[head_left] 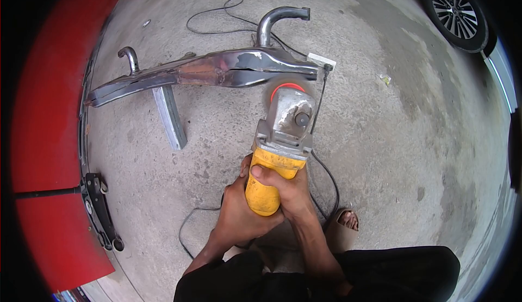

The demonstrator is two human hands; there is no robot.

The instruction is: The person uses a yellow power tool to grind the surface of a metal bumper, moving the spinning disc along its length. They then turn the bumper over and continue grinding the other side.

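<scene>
Both my hands are wrapped round the yellow body of an angle grinder (272,160), its grey metal head pointing away from me. My left hand (236,207) grips it from the left and below. From the right, my right hand (293,190) closes on it with the thumb across the top. The grinder's red disc (287,87) looks blurred at the rim, close to the right end of a long welded metal beam (217,69). Bare shiny steel and a brownish patch show on the beam, and bent pipes rise from it.
A metal box-section piece (169,118) props the beam. A white power strip (322,60) and black cable (326,177) lie on the concrete floor. Red cabinets (54,139) and a black metal tool (99,209) stand left; a car wheel (455,12) is at upper right.
</scene>
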